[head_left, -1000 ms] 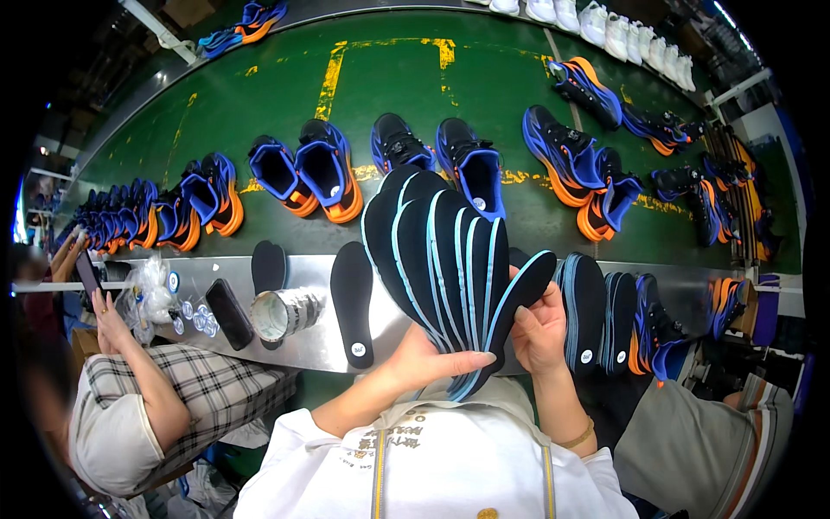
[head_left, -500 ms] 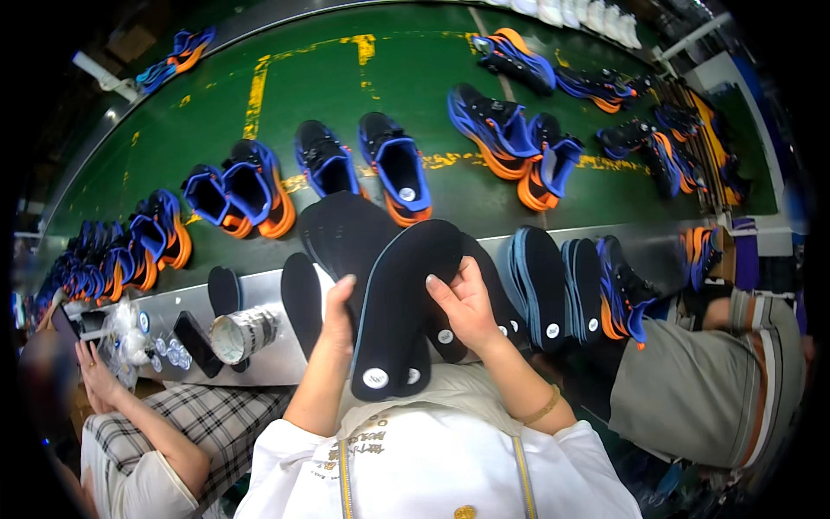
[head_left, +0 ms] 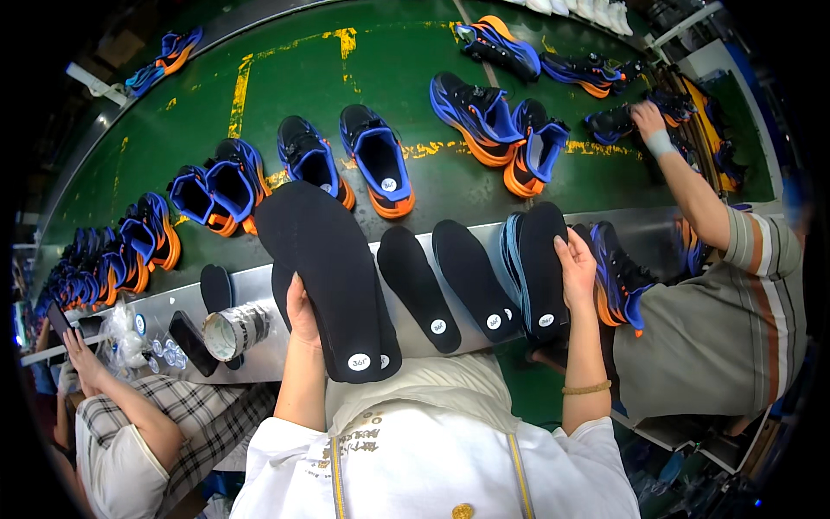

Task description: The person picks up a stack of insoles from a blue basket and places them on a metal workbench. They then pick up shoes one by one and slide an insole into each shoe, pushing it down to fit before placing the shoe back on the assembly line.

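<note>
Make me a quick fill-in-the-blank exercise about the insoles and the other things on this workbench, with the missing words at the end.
1. The black insoles in the left hand carry round labels coloured ____.
2. The stacked insoles at the right hand show side edges of light ____.
3. The dark phone lies to the ____ of the tape roll.
4. Apart from yellow markings, the surface under the sneakers is ____.

Missing words: white; blue; left; green.

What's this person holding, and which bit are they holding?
The left hand holds black insoles by their left edge, near the middle. The right hand touches another insole stack's right edge; I can't tell whether it's gripping.
</note>
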Demonstrator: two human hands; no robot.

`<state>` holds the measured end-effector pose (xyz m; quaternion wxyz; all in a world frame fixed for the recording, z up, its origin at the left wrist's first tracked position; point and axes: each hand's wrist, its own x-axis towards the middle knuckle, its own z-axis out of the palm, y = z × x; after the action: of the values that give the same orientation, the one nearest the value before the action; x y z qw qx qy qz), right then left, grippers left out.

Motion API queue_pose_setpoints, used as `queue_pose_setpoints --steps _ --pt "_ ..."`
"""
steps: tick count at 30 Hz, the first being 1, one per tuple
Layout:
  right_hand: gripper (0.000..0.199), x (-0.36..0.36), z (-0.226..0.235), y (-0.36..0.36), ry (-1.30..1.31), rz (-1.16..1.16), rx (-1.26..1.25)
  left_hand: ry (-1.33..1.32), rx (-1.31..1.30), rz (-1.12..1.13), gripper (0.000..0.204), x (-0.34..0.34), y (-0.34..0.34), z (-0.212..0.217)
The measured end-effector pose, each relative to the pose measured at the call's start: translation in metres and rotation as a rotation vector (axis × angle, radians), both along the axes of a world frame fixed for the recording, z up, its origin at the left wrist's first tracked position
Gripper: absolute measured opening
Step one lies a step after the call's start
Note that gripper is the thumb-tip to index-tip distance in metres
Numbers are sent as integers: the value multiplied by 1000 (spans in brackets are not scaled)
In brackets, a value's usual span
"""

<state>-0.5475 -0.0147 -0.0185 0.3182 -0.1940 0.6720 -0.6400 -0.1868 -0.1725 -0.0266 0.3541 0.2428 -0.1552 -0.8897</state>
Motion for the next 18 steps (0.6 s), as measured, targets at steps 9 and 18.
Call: queue_pose_setpoints --steps 9,18 --pt "43 59 -61 -31 239 357 265 175 25 -101 70 5 6 2" --pt "103 109 -35 -7 950 614 905 74 172 80 51 17 14 8"
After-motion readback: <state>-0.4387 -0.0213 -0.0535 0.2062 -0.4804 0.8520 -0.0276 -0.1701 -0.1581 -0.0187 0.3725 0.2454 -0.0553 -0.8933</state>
